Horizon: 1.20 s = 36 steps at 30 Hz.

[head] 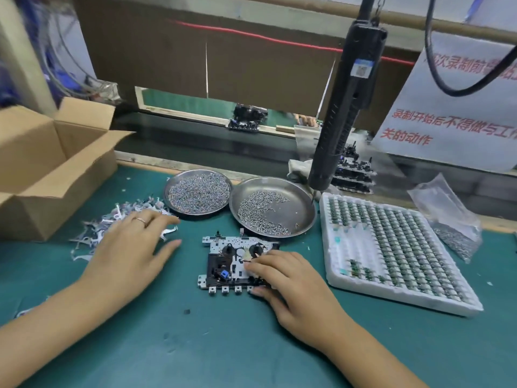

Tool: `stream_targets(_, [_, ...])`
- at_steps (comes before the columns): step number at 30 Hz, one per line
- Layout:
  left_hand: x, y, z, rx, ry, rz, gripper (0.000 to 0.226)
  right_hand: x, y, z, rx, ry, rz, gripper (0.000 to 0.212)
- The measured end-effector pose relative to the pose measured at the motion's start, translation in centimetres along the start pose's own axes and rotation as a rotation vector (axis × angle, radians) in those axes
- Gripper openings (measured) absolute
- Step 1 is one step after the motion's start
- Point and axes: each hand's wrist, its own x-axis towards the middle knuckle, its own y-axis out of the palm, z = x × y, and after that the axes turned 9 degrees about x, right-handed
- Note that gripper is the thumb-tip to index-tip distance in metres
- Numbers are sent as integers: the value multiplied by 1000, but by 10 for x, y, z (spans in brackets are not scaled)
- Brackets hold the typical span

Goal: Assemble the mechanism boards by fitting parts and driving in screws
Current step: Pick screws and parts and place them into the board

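Head view: right grip (282, 278) pinching mechanism board (237, 264), left grip (131, 245) spread empty beside screw dishes (272, 207)

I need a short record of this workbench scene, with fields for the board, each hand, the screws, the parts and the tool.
board: mechanism board lies flat on the green mat
right hand: right hand rests on the board, fingers curled on its right part
left hand: left hand open, over the pile of white parts
screws: two round metal dishes behind the board
parts: white tray of small components, to the right
tool: electric screwdriver hangs above, unheld
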Motion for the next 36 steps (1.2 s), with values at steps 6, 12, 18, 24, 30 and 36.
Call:
stream_targets(6, [7, 2, 8, -142, -108, 61, 6, -1, -5, 2, 86, 33, -18, 41])
stream_targets(12, [42, -21, 31, -783, -492, 254, 10, -2, -7, 3, 161, 50, -90, 36])
stream_targets(18, [30, -40, -23, -864, -4, 304, 11, 9, -7, 8, 487, 183, -371, 29])
stream_targets(24, [24, -23, -70, -628, 539, 94, 24, 12, -7, 4, 518, 274, -294, 18])
stream_targets(30, [13, 2, -67, -889, 267, 151, 13, 12, -3, -1, 620, 409, -405, 16])
stream_targets(36, [11, 6, -69, -887, 21, 153, 23, 12, 6, -1, 569, 382, -404, 17])
